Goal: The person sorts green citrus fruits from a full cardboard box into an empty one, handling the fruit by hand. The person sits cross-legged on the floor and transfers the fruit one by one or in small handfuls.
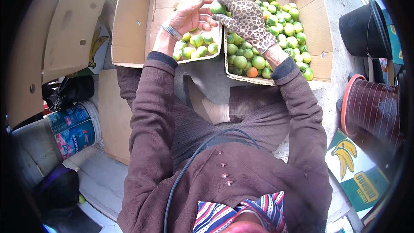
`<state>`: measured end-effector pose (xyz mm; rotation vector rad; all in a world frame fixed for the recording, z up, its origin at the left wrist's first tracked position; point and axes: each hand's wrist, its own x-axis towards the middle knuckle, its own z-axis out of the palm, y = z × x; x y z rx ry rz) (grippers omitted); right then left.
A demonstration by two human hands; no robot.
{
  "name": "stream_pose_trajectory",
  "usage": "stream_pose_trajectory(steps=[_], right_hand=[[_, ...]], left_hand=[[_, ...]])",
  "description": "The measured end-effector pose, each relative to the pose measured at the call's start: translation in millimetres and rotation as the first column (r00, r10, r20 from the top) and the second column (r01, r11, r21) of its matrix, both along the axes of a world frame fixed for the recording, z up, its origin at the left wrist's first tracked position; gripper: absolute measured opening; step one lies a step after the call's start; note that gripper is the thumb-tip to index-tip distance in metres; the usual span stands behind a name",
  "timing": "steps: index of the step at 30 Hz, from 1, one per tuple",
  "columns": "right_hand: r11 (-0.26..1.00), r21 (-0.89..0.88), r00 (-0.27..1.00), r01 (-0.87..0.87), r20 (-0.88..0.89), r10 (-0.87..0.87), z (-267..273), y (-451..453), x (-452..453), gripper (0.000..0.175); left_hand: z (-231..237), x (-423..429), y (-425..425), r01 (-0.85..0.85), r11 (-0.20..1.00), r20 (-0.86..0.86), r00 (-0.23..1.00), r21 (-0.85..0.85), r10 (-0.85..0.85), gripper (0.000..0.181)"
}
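My right hand [247, 19], in a leopard-print glove, grips a green tomato [217, 7] between thumb and fingers above the two boxes' shared edge. Close to that tomato is my bare left hand [190, 16], palm turned up and fingers spread; whether its fingertips touch the fruit is unclear. A metal-band watch [172, 31] circles the left wrist. Below the left hand, several green tomatoes [196, 41] lie near the front of the left cardboard box [129, 27]. Many more green tomatoes [288, 29] fill much of the right cardboard box [318, 35], with one reddish tomato [252, 72] near its front.
On the right stand a black bucket [360, 32], a dark red container [372, 103] with an orange rim, and a printed banana box [346, 158]. Cardboard sheets [69, 29], a printed blue bucket [72, 129] and a cardboard panel [113, 113] are on the left.
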<state>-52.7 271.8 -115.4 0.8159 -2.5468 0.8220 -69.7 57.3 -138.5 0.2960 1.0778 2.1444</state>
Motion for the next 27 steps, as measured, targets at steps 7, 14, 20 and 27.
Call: stream_pose_trajectory(steps=[7,14,20,27], right_hand=[[0.970,-0.233,0.998,0.066,0.040,-0.058,-11,18,-10,0.033],[0.841,0.491,0.844,-0.227,0.530,-0.082,-35,30,-8,0.028],[0.776,0.565,0.879,-0.282,0.477,-0.028,-49,12,2,0.028],[0.774,0.557,0.835,-0.302,0.546,-0.067,-34,16,-4,0.029]], left_hand=[[-12,-7,-10,-0.063,0.965,-0.004,0.998,-0.254,0.064,0.039],[-48,-12,-14,-0.233,0.529,-0.051,0.941,-0.816,0.335,0.032],[-42,-9,-14,-0.128,0.455,-0.017,0.971,-0.881,0.240,0.036],[-30,-8,-10,-0.243,0.608,-0.058,0.950,-0.756,0.307,0.041]])
